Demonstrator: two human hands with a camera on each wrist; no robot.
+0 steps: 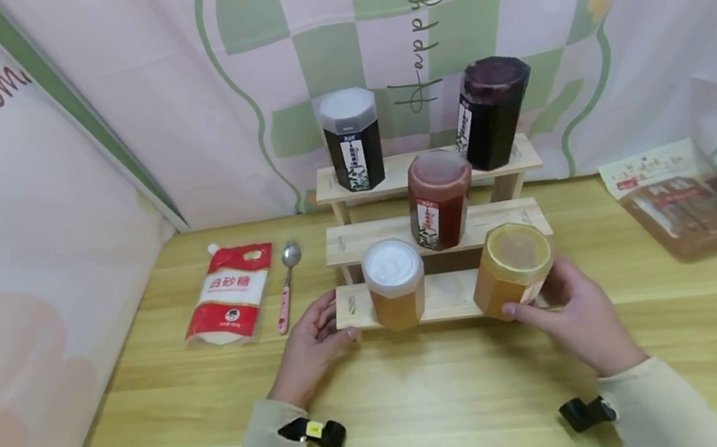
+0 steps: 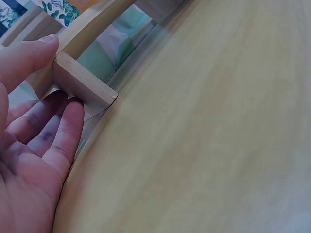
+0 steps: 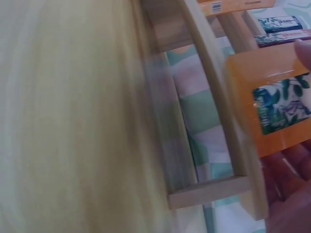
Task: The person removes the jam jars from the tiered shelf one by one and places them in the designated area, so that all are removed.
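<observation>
A three-step wooden rack (image 1: 445,296) stands on the table. My left hand (image 1: 314,348) grips the left end of its lowest step, with the thumb (image 2: 34,58) at the board's edge and the fingers by the support. On that step's right end, my right hand (image 1: 577,317) holds an amber jar with a yellow lid (image 1: 516,260), thumb in front and fingers behind. A white-lidded amber jar (image 1: 396,284) stands at the left of the same step. The middle step bears a red jar (image 1: 441,198). On top are a white-lidded dark jar (image 1: 353,141) and a dark purple jar (image 1: 498,113).
Left of the rack lie a red-and-white pouch (image 1: 229,294) and a spoon with a pink handle (image 1: 287,287). A brown packet (image 1: 683,205) lies at the far right of the wooden table (image 1: 461,412). A patterned curtain (image 1: 326,31) hangs close behind the rack.
</observation>
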